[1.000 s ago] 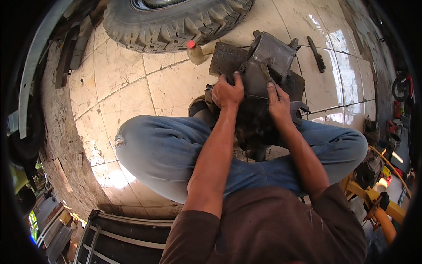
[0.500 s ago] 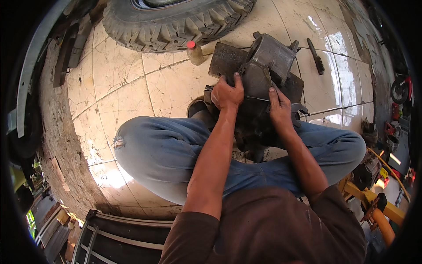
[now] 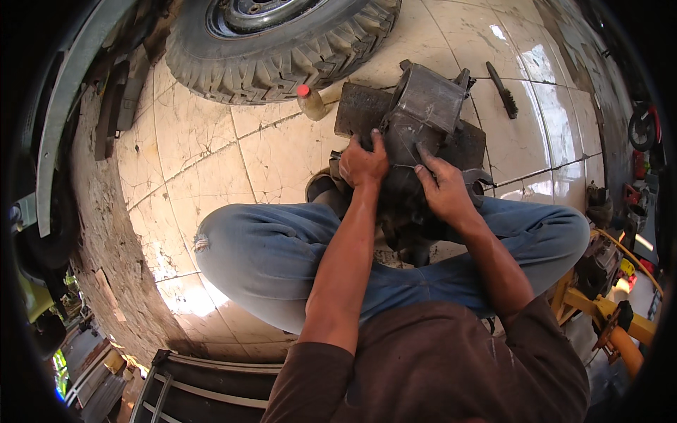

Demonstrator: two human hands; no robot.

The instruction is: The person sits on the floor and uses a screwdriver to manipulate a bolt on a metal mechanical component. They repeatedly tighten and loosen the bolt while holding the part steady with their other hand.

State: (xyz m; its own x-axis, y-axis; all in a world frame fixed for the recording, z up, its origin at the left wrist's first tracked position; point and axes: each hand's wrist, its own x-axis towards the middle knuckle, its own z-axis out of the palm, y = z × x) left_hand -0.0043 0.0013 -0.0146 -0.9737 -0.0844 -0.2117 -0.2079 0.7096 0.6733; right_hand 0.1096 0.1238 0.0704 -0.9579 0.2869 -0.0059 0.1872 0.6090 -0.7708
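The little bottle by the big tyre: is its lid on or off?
On: the red cap covers the top of the bottle, and no open mouth shows.

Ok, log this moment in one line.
left hand: holding dark boxy housing, left side | right hand: at housing's near side, grip unclear | tiled floor: red-capped bottle beside treaded tyre; black brush right of housing

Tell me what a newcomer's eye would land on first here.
Likely the big, deep-treaded tire at the top edge, with a red-capped bottle just below it in the picture. Then the dark boxy part in front of the person, with the left hand and right hand on it.
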